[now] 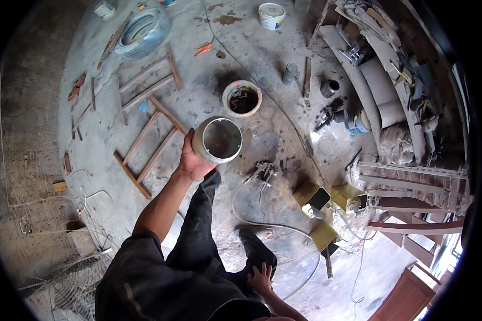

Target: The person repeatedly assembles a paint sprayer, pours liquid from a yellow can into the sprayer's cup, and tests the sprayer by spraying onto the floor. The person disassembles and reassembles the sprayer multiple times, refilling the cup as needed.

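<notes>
pale round pot (200, 138) held by widely opened left fingers (189, 141); right fingers (264, 268) spread on dark trouser leg (257, 250).

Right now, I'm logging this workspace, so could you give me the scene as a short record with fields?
Left hand: holding a round, open-mouthed pot
Right hand: fingers spread, against dark trousers
Beyond the pot: round tub, dark inside
Floor, left: wooden frames
Floor, right: yellowish containers
Far floor: white bucket
</notes>
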A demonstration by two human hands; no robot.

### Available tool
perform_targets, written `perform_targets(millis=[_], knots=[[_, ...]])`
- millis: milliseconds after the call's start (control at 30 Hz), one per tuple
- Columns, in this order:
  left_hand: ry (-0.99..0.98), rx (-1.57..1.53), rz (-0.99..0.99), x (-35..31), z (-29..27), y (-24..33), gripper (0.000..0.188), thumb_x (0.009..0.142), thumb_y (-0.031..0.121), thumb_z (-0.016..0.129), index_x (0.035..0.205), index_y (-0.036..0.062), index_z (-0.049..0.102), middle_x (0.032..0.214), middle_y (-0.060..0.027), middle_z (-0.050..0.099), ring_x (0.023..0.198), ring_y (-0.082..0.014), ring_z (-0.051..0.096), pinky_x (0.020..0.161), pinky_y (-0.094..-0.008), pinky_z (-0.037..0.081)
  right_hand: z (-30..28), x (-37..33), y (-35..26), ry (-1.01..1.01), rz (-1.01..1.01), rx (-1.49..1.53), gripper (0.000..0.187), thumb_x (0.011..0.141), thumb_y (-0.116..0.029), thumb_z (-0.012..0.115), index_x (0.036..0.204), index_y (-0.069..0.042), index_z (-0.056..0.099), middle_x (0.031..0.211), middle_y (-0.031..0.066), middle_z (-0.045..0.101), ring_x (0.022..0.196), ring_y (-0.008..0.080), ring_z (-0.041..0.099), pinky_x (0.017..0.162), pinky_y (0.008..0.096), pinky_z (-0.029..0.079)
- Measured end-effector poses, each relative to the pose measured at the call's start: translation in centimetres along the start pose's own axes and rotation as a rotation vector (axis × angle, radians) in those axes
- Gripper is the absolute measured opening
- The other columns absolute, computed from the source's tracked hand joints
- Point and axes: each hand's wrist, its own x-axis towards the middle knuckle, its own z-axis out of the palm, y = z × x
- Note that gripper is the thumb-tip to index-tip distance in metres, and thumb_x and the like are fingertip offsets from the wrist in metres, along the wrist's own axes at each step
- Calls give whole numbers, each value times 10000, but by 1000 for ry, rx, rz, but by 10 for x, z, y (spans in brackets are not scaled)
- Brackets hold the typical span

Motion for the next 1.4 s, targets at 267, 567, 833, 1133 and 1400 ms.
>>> perform_targets(millis=[267, 567, 833, 1133, 1400], knots=[[59, -153, -134, 90, -48, 74, 730, 947, 632, 583, 1511, 175, 507, 1569, -74, 496, 1452, -298, 454, 1207, -533, 349, -22, 20, -65, 130, 42, 169, 550, 927, -427, 656, 1414, -178, 591, 1571, 173, 441, 1448, 367, 418, 1076, 610, 444], [39, 2, -318, 190, -25, 225, 811, 955, 645, 555, 1543, 96, 444, 1575, -115, 476, 1461, -299, 433, 1230, -542, 321, -98, -22, -274, 9, 125, 106, 483, 907, -339, 675, 1347, -142, 643, 1502, 176, 524, 1432, 317, 459, 1118, 591, 376], [53, 133, -213, 183, 7, 272, 790, 956, 642, 565, 1518, 92, 481, 1545, -103, 515, 1430, -285, 470, 1212, -506, 350, -59, 57, -317, 287, -65, 336, 591, 980, -183, 556, 1550, -134, 407, 1590, 266, 363, 1460, 450, 378, 1184, 579, 332], [146, 153, -240, 167, 23, 303, 755, 950, 678, 540, 1488, 148, 524, 1506, -98, 553, 1393, -317, 514, 1126, -557, 442, -16, 153, -298, 172, -48, 699, 910, 905, -455, 738, 1561, 24, 328, 1458, 339, 490, 1377, 462, 481, 1145, 475, 420], [187, 30, -357, 204, -7, 359, 730, 940, 701, 553, 1481, 214, 505, 1491, -87, 537, 1335, -335, 535, 989, -569, 524, -114, 155, -373, -159, 282, 839, 1002, 857, -606, 733, 1504, 89, 413, 1392, 285, 596, 1316, 367, 576, 1097, 441, 460]])
